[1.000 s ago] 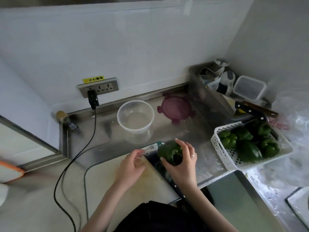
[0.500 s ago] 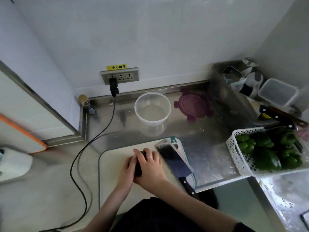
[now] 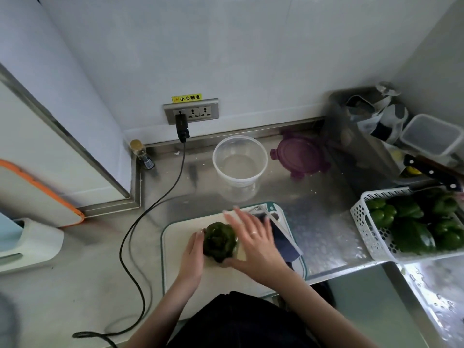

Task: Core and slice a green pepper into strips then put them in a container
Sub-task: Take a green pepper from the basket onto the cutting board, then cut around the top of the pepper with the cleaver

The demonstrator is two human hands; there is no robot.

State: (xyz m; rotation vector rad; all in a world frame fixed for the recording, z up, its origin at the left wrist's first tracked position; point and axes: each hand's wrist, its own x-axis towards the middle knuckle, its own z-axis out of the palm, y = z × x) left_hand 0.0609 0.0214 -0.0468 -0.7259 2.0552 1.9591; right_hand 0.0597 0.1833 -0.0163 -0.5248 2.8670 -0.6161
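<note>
Green pepper, whole, sits on the cutting board at the surface's front edge. Left hand rests against its left flank, fingers relaxed; right hand hovers spread-fingered at its right side, gripping nothing. Likely light, hollow, firm-walled and glossy-slick: best steadied across the broad shoulders, clear of the cleaver.

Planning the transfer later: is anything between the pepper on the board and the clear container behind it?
Nothing visible. The green pepper sits on the cutting board; bare steel counter separates it from the open clear container.
</note>
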